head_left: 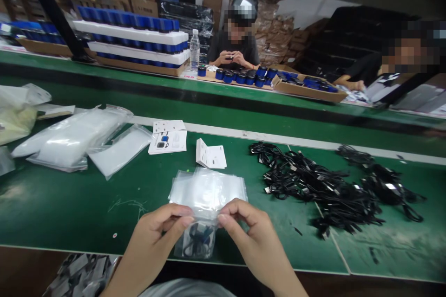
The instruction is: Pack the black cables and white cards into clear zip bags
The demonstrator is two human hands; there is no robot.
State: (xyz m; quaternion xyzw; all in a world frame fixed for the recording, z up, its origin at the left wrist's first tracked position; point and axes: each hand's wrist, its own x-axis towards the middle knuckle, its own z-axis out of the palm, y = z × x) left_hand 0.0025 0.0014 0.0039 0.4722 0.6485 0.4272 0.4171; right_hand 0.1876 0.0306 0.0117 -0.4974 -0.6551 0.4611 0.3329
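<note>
My left hand (163, 229) and my right hand (244, 229) are closed in a pinch on the two upper corners of a small clear plastic bag (199, 240). Inside the bag a coiled black cable shows, over something pale. Just beyond my fingertips lies a fanned stack of empty clear bags (212, 188), partly behind the held one. Folded printed leaflets (211, 155) stand slightly open past the stack, and a flat pile of leaflets (169, 141) is to their left. To the right spreads a heap of black cables (310, 183) with metal plugs.
Packs of clear bags (73, 139) lie at the left. A smaller cable pile (386, 183) is far right. Below the table's front edge, filled bags (83, 271) sit at lower left. Across the bench, two people work near blue-and-black round items (240, 76) and a water bottle (194, 51).
</note>
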